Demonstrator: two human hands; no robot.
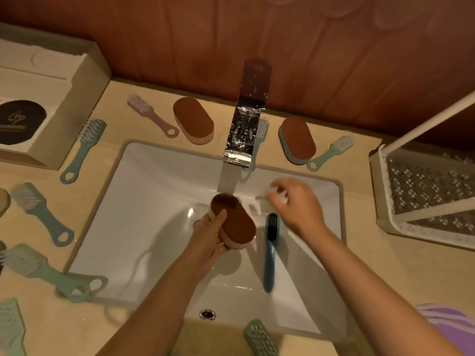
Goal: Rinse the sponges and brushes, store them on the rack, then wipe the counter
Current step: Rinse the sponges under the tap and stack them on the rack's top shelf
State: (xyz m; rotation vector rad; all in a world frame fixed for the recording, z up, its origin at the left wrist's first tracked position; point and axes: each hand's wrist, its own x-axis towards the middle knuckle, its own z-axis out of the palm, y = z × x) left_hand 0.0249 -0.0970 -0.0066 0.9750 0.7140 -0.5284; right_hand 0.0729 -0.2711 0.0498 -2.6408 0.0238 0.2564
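Observation:
My left hand (210, 236) grips a brown-topped oval sponge (232, 219) over the white sink (154, 201), just below the water stream from the chrome faucet (244, 129). My right hand (299, 206) hovers to the right of the sponge, blurred by motion, with something pale and blurred at its fingertips. Beneath it, a blue brush with black bristles (269, 258) lies in the basin. Two more brown sponges (193, 120) (298, 140) lie on the counter on either side of the faucet.
A white perforated rack (424, 196) stands on the right. Several pastel brushes lie around the sink: pink (151, 115), teal (84, 147), green (331, 152), and others at left (42, 214). A cardboard box (38, 98) sits far left, a purple cloth (447, 325) at the lower right.

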